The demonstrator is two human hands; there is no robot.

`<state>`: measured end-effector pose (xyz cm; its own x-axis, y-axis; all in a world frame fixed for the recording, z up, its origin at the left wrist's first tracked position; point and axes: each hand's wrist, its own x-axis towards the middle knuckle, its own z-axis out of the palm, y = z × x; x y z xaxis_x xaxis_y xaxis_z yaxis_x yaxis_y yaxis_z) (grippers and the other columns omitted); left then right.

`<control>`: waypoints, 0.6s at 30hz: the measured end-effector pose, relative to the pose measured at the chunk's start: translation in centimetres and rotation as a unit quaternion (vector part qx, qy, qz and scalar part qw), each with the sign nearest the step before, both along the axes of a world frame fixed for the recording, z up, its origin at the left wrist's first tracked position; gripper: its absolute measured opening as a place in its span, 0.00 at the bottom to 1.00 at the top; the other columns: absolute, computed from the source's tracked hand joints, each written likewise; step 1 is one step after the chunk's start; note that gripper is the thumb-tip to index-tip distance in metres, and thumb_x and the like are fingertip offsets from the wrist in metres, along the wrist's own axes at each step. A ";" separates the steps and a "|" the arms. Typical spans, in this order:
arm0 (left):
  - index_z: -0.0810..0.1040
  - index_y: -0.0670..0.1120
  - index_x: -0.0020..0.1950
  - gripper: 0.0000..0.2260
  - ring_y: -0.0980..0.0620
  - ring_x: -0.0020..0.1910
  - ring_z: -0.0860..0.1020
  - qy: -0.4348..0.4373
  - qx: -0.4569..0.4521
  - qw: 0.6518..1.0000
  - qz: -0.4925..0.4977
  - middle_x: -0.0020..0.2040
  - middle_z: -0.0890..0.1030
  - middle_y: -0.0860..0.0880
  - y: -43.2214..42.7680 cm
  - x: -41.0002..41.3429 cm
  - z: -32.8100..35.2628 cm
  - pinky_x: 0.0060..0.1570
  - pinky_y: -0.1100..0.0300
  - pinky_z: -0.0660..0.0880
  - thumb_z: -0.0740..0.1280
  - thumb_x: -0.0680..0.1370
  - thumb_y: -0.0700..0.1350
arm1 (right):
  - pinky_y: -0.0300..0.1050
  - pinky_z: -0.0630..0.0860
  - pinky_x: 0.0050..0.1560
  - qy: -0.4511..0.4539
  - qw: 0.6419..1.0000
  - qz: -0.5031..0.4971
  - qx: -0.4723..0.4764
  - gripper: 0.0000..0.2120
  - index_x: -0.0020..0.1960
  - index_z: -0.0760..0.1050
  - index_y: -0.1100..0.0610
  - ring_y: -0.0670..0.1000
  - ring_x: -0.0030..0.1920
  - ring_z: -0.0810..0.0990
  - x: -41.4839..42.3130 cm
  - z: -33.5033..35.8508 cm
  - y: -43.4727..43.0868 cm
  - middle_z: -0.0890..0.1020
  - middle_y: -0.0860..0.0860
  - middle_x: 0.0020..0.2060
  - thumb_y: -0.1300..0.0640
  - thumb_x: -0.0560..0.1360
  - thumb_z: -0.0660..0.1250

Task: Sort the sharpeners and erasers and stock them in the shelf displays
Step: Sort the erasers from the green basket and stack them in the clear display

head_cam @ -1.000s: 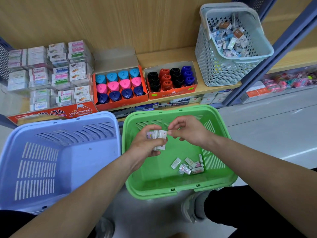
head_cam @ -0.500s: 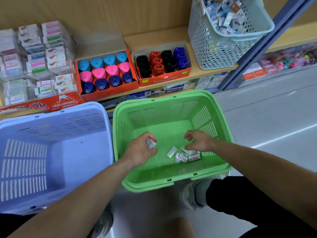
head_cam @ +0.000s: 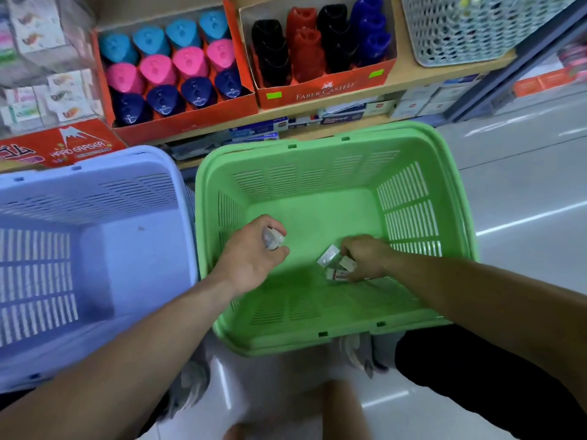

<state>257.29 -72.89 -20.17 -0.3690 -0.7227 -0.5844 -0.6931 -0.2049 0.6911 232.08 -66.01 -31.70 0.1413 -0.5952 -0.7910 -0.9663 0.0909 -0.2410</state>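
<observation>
Now | left hand [head_cam: 254, 254] grips erasers [head_cam: 273, 239] | right hand [head_cam: 367, 257] curled over loose erasers [head_cam: 328, 256], grip unclear | green basket [head_cam: 317, 177] walls around

"FABER-CASTELL" – front of orange sharpener box [head_cam: 324, 88] | "HARD ERASER" – red eraser box [head_cam: 63, 147] with mountain logo | other labels unreadable

Green slotted basket [head_cam: 333, 160], pale blue slotted basket [head_cam: 95, 173], orange display boxes [head_cam: 190, 128], turquoise, pink and navy sharpeners [head_cam: 173, 66], white erasers [head_cam: 328, 255]
</observation>
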 end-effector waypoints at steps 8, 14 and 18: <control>0.76 0.54 0.52 0.10 0.53 0.39 0.77 0.002 -0.005 1.000 0.006 0.45 0.78 0.52 0.0 0.1 -0.6 0.38 0.60 0.77 0.74 0.77 0.45 | 0.45 0.74 0.52 -0.031 0.998 -0.044 0.013 0.17 0.60 0.77 0.53 0.50 0.52 0.77 0.7 -0.3 0.0 0.81 0.50 0.56 0.56 0.73 0.76; 0.76 0.53 0.52 0.10 0.52 0.38 0.76 0.016 -0.011 1.000 0.012 0.43 0.78 0.52 0.2 0.1 -0.4 0.37 0.60 0.75 0.75 0.76 0.44 | 0.41 0.71 0.51 -0.093 0.993 -0.059 -0.029 0.17 0.61 0.76 0.48 0.49 0.53 0.77 1.1 0.1 -0.4 0.78 0.48 0.58 0.57 0.74 0.74; 0.76 0.53 0.52 0.10 0.53 0.36 0.75 0.014 -0.011 1.000 0.006 0.42 0.77 0.52 0.3 0.2 -0.4 0.34 0.63 0.74 0.74 0.76 0.44 | 0.41 0.70 0.52 -0.095 0.994 0.024 -0.038 0.32 0.74 0.68 0.48 0.47 0.52 0.75 2.2 0.0 -1.2 0.70 0.48 0.67 0.58 0.73 0.76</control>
